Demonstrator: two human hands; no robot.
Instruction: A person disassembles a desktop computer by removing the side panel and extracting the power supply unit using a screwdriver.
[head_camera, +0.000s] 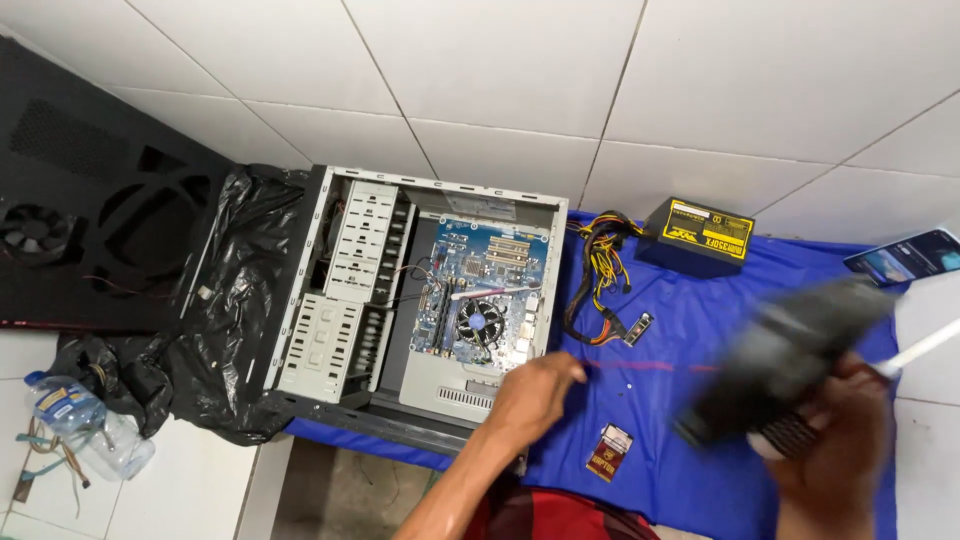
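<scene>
An open grey metal computer case lies on its side on a blue cloth, and everything else is placed from it. Inside, toward its right half, sits a blue circuit board with a round black cooling fan; pale perforated drive cages fill its left half.

The left hand rests at the case's lower right corner, knuckles up and fingers curled loosely together; whether it pinches anything cannot be told. The right hand, well to the right of the case, is wrapped around a dark bulky tool that is too blurred to identify, with a white stick-like piece beside it.

Right of the case on the cloth lies a bundle of yellow, black and orange cables, running to a black box-shaped power supply with a yellow rectangular label on top. Below and right of the case, near the left hand, lies a small red-and-white carton. Far right, a phone with a lit bluish screen lies at the cloth's edge.

Left of the case, crumpled black plastic sheeting spreads beside a black vented side panel with a fan. Lower left stands a clear plastic bottle with a blue-and-yellow label.
</scene>
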